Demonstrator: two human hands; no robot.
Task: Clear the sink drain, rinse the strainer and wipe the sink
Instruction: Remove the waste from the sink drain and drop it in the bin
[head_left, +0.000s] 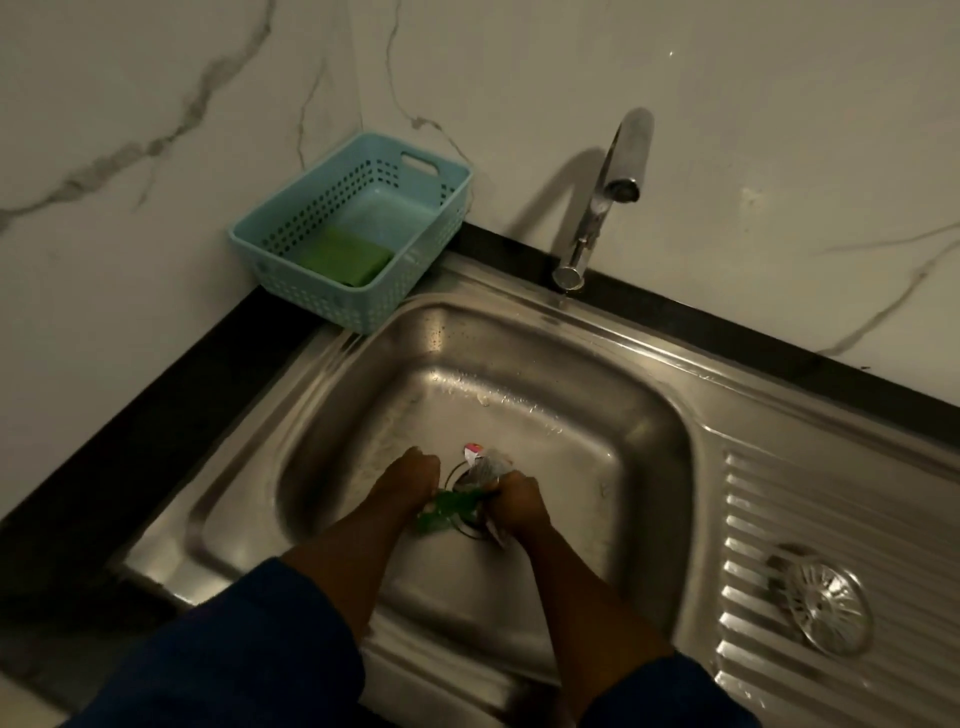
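Observation:
Both of my hands are down in the steel sink basin (519, 379), over the drain (470, 522). My right hand (517, 501) is closed on a crumpled silvery wrapper (485, 465) with a red and white corner. My left hand (410, 480) has its fingers curled at the drain's left edge, touching a green leaf (447, 512) that lies across the drain between the two hands. The round metal strainer (826, 605) lies out on the ribbed drainboard at the right, away from both hands.
A chrome tap (605, 202) stands at the back with no water running. A light blue perforated basket (358, 228) holding a green scouring sponge (345, 257) sits on the black counter in the back left corner. Marble-patterned wall lies behind.

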